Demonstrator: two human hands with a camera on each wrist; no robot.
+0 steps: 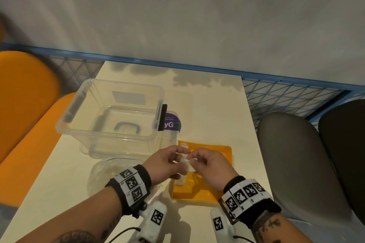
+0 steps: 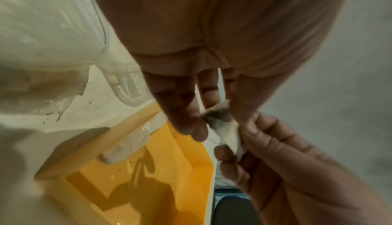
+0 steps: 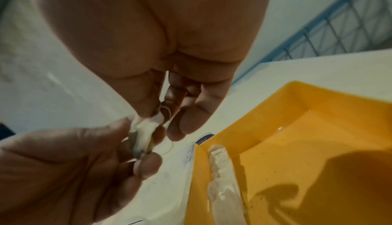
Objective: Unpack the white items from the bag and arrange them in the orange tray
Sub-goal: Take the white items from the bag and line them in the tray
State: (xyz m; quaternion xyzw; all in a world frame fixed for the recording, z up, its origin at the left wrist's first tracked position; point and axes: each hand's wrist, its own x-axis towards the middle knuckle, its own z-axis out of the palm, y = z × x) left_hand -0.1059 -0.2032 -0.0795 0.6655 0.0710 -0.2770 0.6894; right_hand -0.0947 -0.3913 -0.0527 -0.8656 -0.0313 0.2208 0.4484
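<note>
Both hands meet over the left part of the orange tray point(image 1: 223, 156) and pinch one small white item point(image 1: 185, 162) between them. My left hand point(image 1: 167, 162) takes its left end and my right hand point(image 1: 209, 163) its right end. In the left wrist view the white item point(image 2: 229, 133) sits between the left hand point(image 2: 216, 119) and the right hand point(image 2: 275, 153). The right wrist view shows thin thread loops hanging from the white item point(image 3: 146, 133). Another white piece point(image 3: 222, 178) lies along the tray's left side point(image 2: 131, 144). The clear bag point(image 1: 102, 171) lies under my left wrist.
A clear plastic box point(image 1: 110, 112) stands on the white table point(image 1: 207, 104) behind the bag, left of the tray, with a purple label point(image 1: 172, 123) beside it. Orange seats are on the left, grey chairs point(image 1: 296, 154) on the right. A blue mesh rail runs behind.
</note>
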